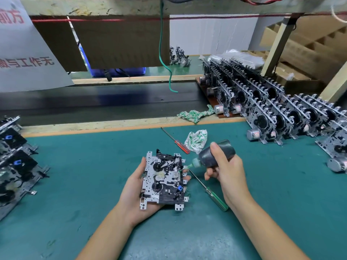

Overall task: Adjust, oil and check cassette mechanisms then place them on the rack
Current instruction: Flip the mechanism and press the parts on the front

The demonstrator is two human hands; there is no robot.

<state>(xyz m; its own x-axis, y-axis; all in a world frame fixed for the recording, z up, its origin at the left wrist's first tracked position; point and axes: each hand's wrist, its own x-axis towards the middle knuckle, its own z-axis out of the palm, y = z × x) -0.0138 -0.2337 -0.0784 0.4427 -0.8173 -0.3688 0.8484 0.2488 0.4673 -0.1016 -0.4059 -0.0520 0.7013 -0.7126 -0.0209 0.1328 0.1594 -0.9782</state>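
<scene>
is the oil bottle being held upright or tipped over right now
Tipped. The right hand grips the oil bottle on its side, green nozzle pointing left and down at the cassette mechanism.

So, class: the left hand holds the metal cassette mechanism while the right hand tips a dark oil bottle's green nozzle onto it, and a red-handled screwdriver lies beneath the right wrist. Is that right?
Not quite. In the head view the screwdriver beneath the right hand is the green-handled screwdriver; the red-handled screwdriver lies farther back by the crumpled white-and-green cloth. The left hand, metal cassette mechanism and dark oil bottle are as described.
</scene>
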